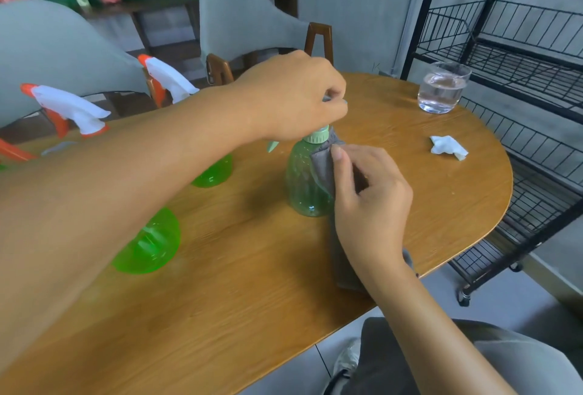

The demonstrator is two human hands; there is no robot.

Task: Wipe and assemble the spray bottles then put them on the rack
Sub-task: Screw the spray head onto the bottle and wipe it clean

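A pale green spray bottle (304,180) stands upright in the middle of the wooden table (236,284). My left hand (293,98) grips its spray head from above, hiding most of it; the light green collar shows below my fingers. My right hand (369,199) holds a grey cloth (323,164) against the bottle's right side, and the cloth hangs down to the table. Two bright green bottles (148,243) (214,170) stand behind my left forearm, partly hidden. Two white-and-orange spray heads (72,110) (167,79) show at the left.
A black wire rack (504,57) on wheels stands to the right of the table. A glass of water (443,87) and a crumpled white tissue (448,148) sit near the table's right edge. Grey chairs (239,19) stand behind the table.
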